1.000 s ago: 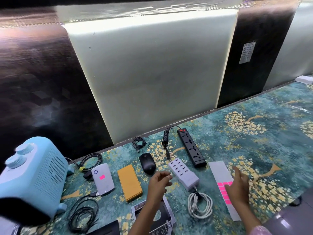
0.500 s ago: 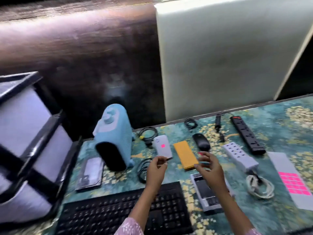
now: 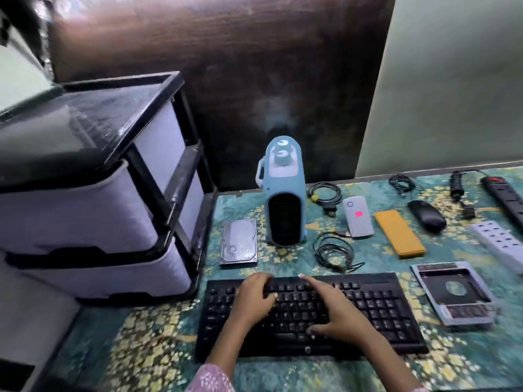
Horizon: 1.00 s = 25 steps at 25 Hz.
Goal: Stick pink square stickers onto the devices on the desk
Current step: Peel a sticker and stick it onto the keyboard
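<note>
left hand (image 3: 256, 295) curled on keyboard (image 3: 396, 312) far keys, grip unclear | right hand (image 3: 336, 309) unclenched, forefinger pressing keyboard's far edge | only sticker (image 3: 358, 213) seen sits on power bank (image 3: 360, 232) beyond keyboard | risk: one under that fingertip, if any, bridges key gaps, lifts

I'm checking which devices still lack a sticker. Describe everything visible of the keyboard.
The keyboard is black, plastic-looking, with rows of dark keys and a small round logo on its front edge. It lies flat on the patterned desk cover, nearest the person. The left hand and right hand rest on its keys, the right forefinger reaching its far edge. No pink sticker shows on it.
</note>
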{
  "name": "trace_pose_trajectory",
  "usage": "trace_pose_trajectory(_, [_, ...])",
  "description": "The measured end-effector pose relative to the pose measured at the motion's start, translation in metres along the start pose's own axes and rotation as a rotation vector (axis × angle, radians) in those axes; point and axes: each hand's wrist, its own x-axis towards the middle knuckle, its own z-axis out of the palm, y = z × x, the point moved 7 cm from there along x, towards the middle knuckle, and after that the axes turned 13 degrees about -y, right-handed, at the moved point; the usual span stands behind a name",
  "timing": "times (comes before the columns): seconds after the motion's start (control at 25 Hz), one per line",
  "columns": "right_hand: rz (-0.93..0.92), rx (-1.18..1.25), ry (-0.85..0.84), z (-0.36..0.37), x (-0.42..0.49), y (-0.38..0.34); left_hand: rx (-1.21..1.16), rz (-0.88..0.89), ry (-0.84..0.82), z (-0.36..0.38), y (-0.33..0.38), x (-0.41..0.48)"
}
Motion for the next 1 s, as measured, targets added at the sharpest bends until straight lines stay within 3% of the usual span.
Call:
trace_pose_trajectory(0.12, [0.07, -0.179, -0.065, 0.011, 0.001, -0.005, 0.169, 0.03, -0.086, 0.012, -0.013, -0.013])
trace_pose_trajectory(0.36, [0.082, -0.413, -0.136, 0.029, 0.003, -0.002, 0.202, 0.08, -0.029, 0.023, -0.021, -0.023])
trace_pose_trajectory(0.68, [0.026, -0.483, -0.194, 0.028, -0.002, -0.01, 0.245, 0.052, -0.061, 0.01, -0.022, -0.018])
trace_pose_trajectory(0.8, [-0.166, -0.456, 0.015, 0.005, -0.016, -0.032, 0.246, 0.042, -0.161, 0.001, -0.015, -0.016])
trace_pose_trajectory(1.0, [-0.281, -0.254, 0.306, -0.064, -0.022, -0.052, -0.044, 0.029, -0.567, -0.026, 0.011, -0.007])
